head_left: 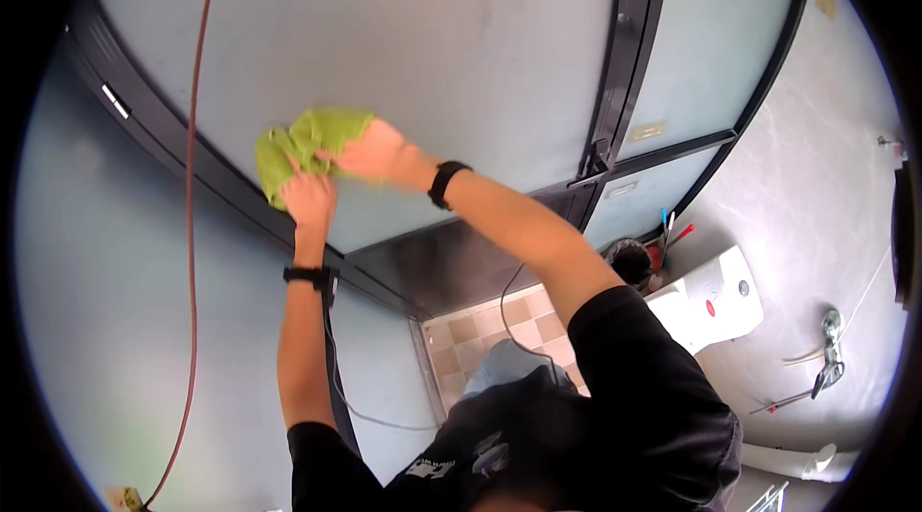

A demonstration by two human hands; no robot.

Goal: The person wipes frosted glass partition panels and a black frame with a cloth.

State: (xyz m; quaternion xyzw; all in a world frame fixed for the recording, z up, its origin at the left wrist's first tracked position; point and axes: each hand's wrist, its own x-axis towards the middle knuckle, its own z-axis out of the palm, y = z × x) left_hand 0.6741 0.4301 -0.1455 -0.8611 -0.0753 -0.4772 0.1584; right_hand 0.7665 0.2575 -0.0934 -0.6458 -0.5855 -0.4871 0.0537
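A crumpled lime-green cloth [274,161] lies against the frosted glass panel [413,41] of a dark-framed door, close to the frame's left side. My left hand [309,198] grips the cloth at its lower edge, fingers closed into the fabric. On the cloth's right part presses my right hand [377,153], slightly blurred, with its fingers bunched in the folds. Both arms reach up and forward, and each wrist wears a black band. The fabric hides some of the fingertips.
A red-brown cable [191,224] hangs down the left side. The door handle [597,161] sits on the dark frame at right. Beyond it are a dark bin [629,262], brushes with coloured handles [677,233], a white toilet [715,305] and a metal tap fitting [832,349]. Checkered tiles [466,334] cover the floor.
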